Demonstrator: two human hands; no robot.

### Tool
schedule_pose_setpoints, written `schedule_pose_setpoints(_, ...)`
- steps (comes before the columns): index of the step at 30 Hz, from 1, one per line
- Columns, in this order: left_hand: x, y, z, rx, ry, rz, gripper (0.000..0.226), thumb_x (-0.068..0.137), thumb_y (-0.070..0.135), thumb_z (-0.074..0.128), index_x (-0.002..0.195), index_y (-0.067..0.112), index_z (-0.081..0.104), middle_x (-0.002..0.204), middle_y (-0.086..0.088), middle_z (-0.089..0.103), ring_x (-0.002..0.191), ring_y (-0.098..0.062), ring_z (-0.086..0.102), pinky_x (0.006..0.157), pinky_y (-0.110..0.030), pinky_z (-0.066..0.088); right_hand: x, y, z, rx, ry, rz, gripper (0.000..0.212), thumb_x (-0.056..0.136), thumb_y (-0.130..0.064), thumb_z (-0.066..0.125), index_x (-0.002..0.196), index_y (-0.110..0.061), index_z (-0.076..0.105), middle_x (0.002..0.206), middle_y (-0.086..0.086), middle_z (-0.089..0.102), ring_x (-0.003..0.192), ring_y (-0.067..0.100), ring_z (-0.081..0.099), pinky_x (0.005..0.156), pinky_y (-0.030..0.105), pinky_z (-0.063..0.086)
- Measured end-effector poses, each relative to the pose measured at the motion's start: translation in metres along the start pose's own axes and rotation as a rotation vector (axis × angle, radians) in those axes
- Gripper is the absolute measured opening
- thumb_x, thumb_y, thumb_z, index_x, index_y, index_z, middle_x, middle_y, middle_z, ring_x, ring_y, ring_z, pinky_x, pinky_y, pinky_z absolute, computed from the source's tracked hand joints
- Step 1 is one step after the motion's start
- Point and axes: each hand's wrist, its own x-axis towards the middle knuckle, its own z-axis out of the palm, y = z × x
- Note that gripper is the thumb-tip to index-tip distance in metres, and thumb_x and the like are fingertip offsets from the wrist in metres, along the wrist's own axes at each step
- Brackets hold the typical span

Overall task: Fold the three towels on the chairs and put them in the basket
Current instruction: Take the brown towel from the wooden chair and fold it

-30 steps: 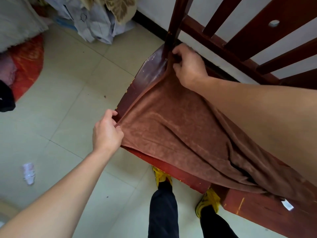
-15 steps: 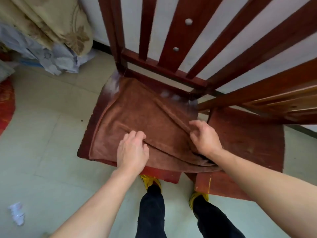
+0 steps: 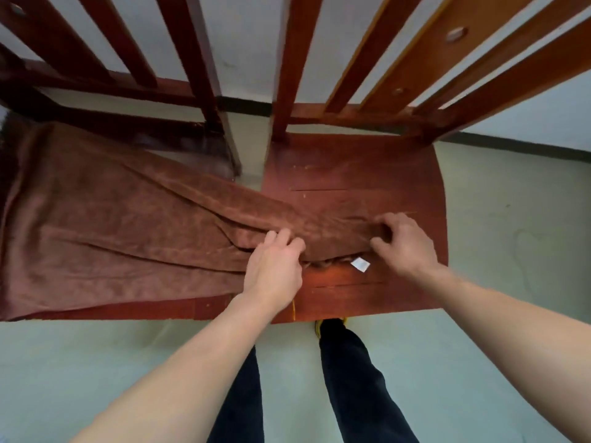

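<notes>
A: What's differing from half a second ago?

B: Towel (image 3: 128, 225) is now stretching off the left chair (image 3: 160, 306), over the gap and onto the right chair (image 3: 367, 167). Before, it was sitting bunched on the left seat only. Both hands are working further right too, over the right seat.

A: Hands?

B: Left hand (image 3: 275, 270) is curling its fingers into a fold near the towel's right end, grasping it. Right hand (image 3: 406, 247) is closing thumb and fingers on the end itself. Both are gripping towel.

A: How's the towel looking?

B: Brown and soft. It's lying mostly flat over the left seat, with long creases running left to right and narrowing toward the hands. The right end is bunching up, and its near edge is lifting off the seat between the hands.

A: Anything else?

B: White scrap (image 3: 360, 264) is lying on the right seat, just beside the right thumb and the towel's edge. The person is standing on a pale floor (image 3: 96, 362).
</notes>
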Motion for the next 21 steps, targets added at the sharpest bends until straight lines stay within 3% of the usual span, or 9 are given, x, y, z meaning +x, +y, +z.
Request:
schedule_pose_setpoints(3, 0.031, 0.022, 0.009, 0.128, 0.011, 0.033, 0.045, 0.086, 0.019, 0.057, 0.131, 0.022, 0.052, 0.127, -0.004, 0.047, 0.113, -0.028, 0.043, 0.088, -0.039, 0.042, 0.0, 0.021, 0.006, -0.171, -0.07, -0.158, 0.036, 0.082, -0.043, 0.065, 0.116, -0.031, 0.065, 0.126, -0.005, 0.052, 0.116, 0.022, 0.048, 0.09, 0.038, 0.045)
schedule_pose_setpoints(5, 0.046, 0.032, 0.007, 0.214, -0.037, -0.001, 0.036, 0.086, 0.021, 0.058, 0.122, 0.024, 0.06, 0.119, -0.005, 0.049, 0.11, -0.028, 0.043, 0.087, -0.039, 0.041, 0.002, 0.034, 0.003, -0.15, -0.039, -0.22, 0.021, 0.088, -0.037, 0.062, 0.105, -0.028, 0.07, 0.121, -0.005, 0.057, 0.112, 0.022, 0.05, 0.086, 0.037, 0.044)
schedule_pose_setpoints(7, 0.054, 0.036, -0.002, 0.216, -0.029, -0.041, 0.025, 0.087, 0.023, 0.058, 0.11, 0.025, 0.069, 0.113, -0.005, 0.052, 0.108, -0.029, 0.044, 0.085, -0.038, 0.042, 0.003, 0.037, -0.01, -0.002, 0.02, -0.254, 0.014, 0.088, -0.034, 0.062, 0.097, -0.027, 0.069, 0.113, -0.006, 0.063, 0.107, 0.022, 0.054, 0.081, 0.035, 0.043)
schedule_pose_setpoints(9, 0.059, 0.036, -0.015, 0.139, 0.049, -0.099, 0.022, 0.088, 0.026, 0.06, 0.107, 0.024, 0.071, 0.112, -0.007, 0.052, 0.109, -0.029, 0.045, 0.084, -0.039, 0.044, 0.01, 0.031, -0.032, 0.187, 0.051, -0.221, 0.004, 0.087, -0.033, 0.061, 0.088, -0.029, 0.063, 0.094, -0.006, 0.067, 0.09, 0.02, 0.059, 0.074, 0.033, 0.042)
schedule_pose_setpoints(12, 0.068, 0.04, -0.036, 0.064, 0.25, -0.192, 0.023, 0.088, 0.026, 0.06, 0.107, 0.018, 0.068, 0.11, -0.008, 0.052, 0.11, -0.028, 0.047, 0.083, -0.041, 0.048, 0.035, 0.013, -0.064, 0.462, 0.073, -0.16, 0.01, 0.087, -0.025, 0.062, 0.078, -0.026, 0.057, 0.068, -0.009, 0.061, 0.066, 0.014, 0.057, 0.066, 0.032, 0.044)
schedule_pose_setpoints(15, 0.069, 0.047, -0.044, 0.002, 0.421, -0.266, 0.013, 0.086, 0.021, 0.06, 0.097, 0.015, 0.065, 0.101, -0.007, 0.057, 0.101, -0.027, 0.054, 0.075, -0.037, 0.044, 0.076, -0.003, -0.085, 0.527, 0.1, -0.14, 0.003, 0.089, -0.021, 0.061, 0.089, -0.021, 0.065, 0.086, -0.003, 0.065, 0.084, 0.016, 0.061, 0.083, 0.032, 0.05)
schedule_pose_setpoints(17, 0.059, 0.056, -0.03, -0.012, 0.433, -0.246, 0.006, 0.084, 0.017, 0.06, 0.089, 0.015, 0.063, 0.093, -0.006, 0.062, 0.091, -0.029, 0.059, 0.071, -0.036, 0.044, 0.102, -0.011, -0.088, 0.527, 0.087, -0.127, 0.011, 0.091, -0.023, 0.06, 0.099, -0.02, 0.066, 0.1, -0.002, 0.064, 0.098, 0.017, 0.06, 0.093, 0.033, 0.049)
schedule_pose_setpoints(19, 0.047, 0.068, -0.001, 0.003, 0.328, -0.155, 0.007, 0.084, 0.019, 0.058, 0.089, 0.017, 0.063, 0.091, -0.004, 0.063, 0.089, -0.029, 0.061, 0.069, -0.037, 0.047, 0.116, -0.016, -0.086, 0.594, 0.078, -0.106, 0.016, 0.092, -0.024, 0.06, 0.108, -0.023, 0.063, 0.108, -0.001, 0.064, 0.105, 0.018, 0.06, 0.097, 0.035, 0.049)
schedule_pose_setpoints(21, 0.038, 0.081, 0.034, 0.05, 0.12, -0.1, 0.018, 0.085, 0.023, 0.058, 0.102, 0.018, 0.062, 0.101, -0.003, 0.059, 0.1, -0.026, 0.056, 0.072, -0.038, 0.047, 0.116, -0.013, -0.08, 0.58, 0.12, -0.073, 0.03, 0.09, -0.028, 0.062, 0.119, -0.023, 0.059, 0.117, 0.001, 0.063, 0.109, 0.019, 0.059, 0.098, 0.034, 0.048)
